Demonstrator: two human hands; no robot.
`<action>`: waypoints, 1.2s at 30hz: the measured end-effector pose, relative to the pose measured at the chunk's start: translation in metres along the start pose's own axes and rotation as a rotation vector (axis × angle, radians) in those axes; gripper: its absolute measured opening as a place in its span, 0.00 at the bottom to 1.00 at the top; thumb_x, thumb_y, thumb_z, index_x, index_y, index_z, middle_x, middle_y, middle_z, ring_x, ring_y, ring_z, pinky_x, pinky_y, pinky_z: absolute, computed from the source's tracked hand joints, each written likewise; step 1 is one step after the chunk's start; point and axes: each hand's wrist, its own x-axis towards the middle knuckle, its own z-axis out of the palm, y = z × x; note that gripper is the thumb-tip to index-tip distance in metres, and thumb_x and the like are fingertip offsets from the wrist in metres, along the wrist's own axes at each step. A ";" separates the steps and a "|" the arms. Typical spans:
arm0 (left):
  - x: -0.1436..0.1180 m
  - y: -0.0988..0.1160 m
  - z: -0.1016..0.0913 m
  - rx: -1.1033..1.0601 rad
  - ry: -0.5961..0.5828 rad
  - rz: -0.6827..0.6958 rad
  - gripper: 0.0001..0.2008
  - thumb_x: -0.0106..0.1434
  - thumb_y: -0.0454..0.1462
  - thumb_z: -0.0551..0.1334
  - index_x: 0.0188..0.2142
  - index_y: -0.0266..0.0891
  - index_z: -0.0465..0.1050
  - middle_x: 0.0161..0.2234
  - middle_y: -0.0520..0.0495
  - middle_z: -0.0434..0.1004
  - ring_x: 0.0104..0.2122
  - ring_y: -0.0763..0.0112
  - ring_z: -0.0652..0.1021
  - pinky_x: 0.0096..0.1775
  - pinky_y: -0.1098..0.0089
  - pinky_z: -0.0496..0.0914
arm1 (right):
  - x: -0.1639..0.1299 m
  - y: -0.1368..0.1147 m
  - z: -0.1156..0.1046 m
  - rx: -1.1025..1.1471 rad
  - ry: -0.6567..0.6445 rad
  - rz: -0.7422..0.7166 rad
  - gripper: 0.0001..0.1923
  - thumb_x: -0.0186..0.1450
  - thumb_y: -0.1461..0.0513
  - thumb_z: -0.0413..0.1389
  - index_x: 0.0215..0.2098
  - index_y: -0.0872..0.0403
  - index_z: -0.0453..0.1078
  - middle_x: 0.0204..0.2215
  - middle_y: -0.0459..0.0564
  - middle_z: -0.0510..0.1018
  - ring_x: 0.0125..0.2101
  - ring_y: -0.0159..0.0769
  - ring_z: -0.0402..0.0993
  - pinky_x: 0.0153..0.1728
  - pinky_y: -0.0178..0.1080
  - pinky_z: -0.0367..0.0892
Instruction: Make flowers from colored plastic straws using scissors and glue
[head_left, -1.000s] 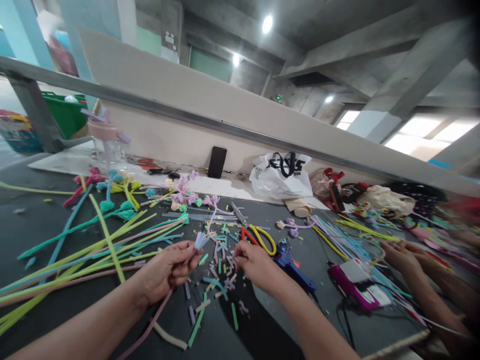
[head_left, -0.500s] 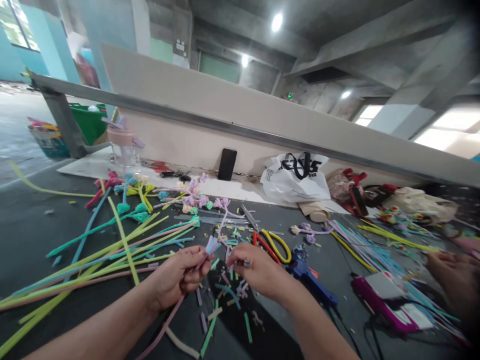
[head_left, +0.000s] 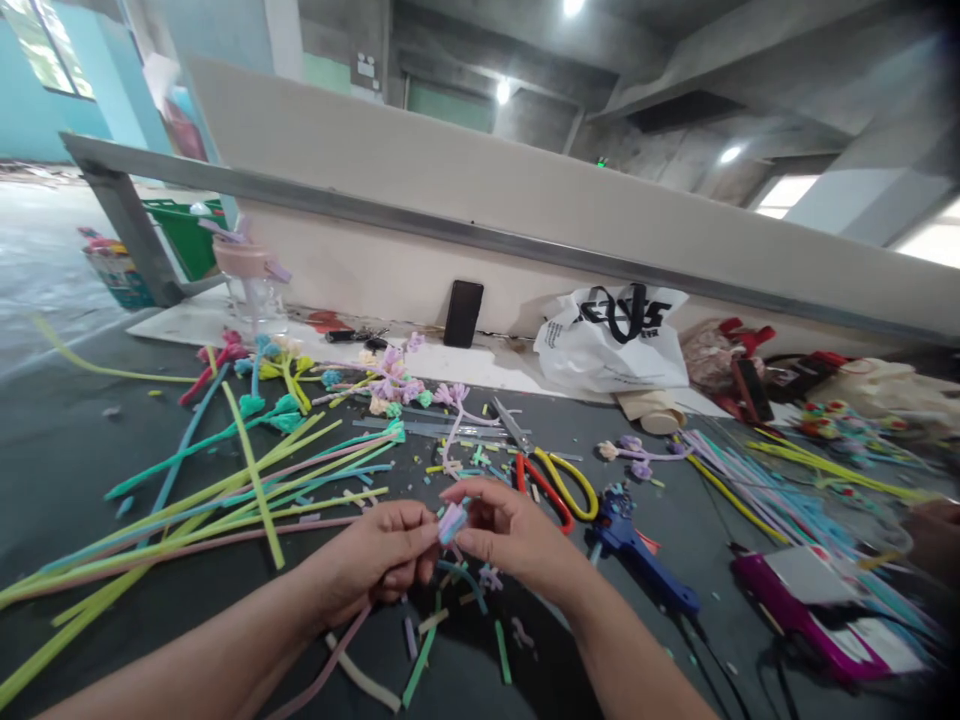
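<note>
Both hands have come together over the table [head_left: 90,470]. Left hand [head_left: 375,570] and right hand [head_left: 510,535] pinch tight on one soft, bendy pink stem [head_left: 452,522]. It looks light and fuzzy; best held near its tip.

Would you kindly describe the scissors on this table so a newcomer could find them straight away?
Start at the white plastic bag against the back wall, then come forward onto the dark table. The scissors lie just beyond the right hand, left of the blue glue gun. Among the soft stems, only they have metal blades with one red and one yellow handle loop.
</note>
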 end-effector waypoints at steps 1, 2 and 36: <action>0.000 0.000 0.001 0.013 0.002 0.000 0.12 0.58 0.43 0.58 0.26 0.36 0.63 0.18 0.55 0.65 0.11 0.88 0.51 0.14 0.78 0.41 | 0.000 0.000 0.000 -0.018 -0.007 0.006 0.15 0.54 0.61 0.59 0.41 0.52 0.68 0.33 0.46 0.70 0.31 0.30 0.66 0.31 0.33 0.62; 0.001 -0.001 0.001 0.024 0.002 -0.002 0.12 0.58 0.43 0.58 0.26 0.37 0.63 0.17 0.56 0.64 0.11 0.88 0.51 0.14 0.78 0.41 | -0.001 0.001 0.000 -0.028 -0.013 0.009 0.13 0.54 0.62 0.59 0.39 0.52 0.68 0.32 0.45 0.70 0.31 0.31 0.66 0.32 0.33 0.62; 0.010 -0.014 0.008 0.640 0.480 0.397 0.04 0.48 0.29 0.55 0.22 0.38 0.64 0.19 0.56 0.62 0.20 0.77 0.63 0.22 0.76 0.55 | 0.016 0.014 0.035 0.118 0.306 0.201 0.08 0.43 0.69 0.48 0.23 0.54 0.61 0.15 0.37 0.64 0.17 0.27 0.62 0.20 0.30 0.58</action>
